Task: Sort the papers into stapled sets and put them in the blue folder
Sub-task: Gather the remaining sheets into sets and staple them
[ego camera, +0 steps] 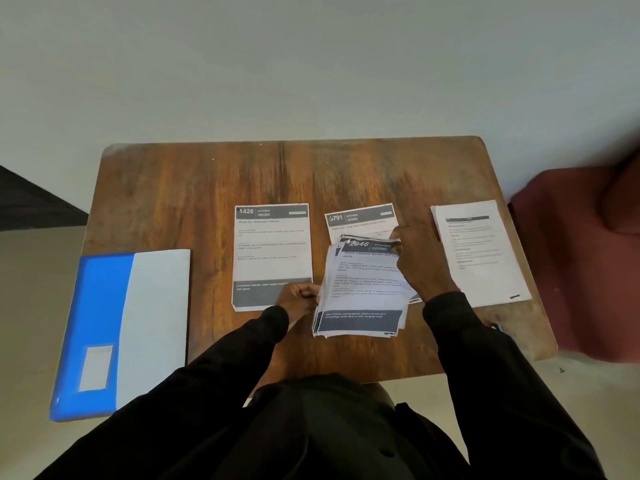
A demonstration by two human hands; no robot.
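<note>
A fanned stack of printed sheets headed "2946" (pixel 360 292) is lifted slightly over the wooden table (pixel 194 195). My left hand (pixel 298 299) pinches the stack's left edge. My right hand (pixel 419 258) grips its upper right part, fingers curled at the top sheet. Behind the stack lies a sheet headed "3791" (pixel 360 218). To the left lies a flat pile headed "1426" (pixel 272 251). A white pile of text pages (pixel 479 251) rests at the right. The blue folder (pixel 104 327), with a pale right half, lies at the table's front left and overhangs the edge.
A dark red upholstered seat (pixel 585 258) stands close to the table's right edge. A pale wall rises behind the table. The far half of the wooden top shows bare wood. A small dark object (pixel 497 327) peeks out near the front right, behind my right sleeve.
</note>
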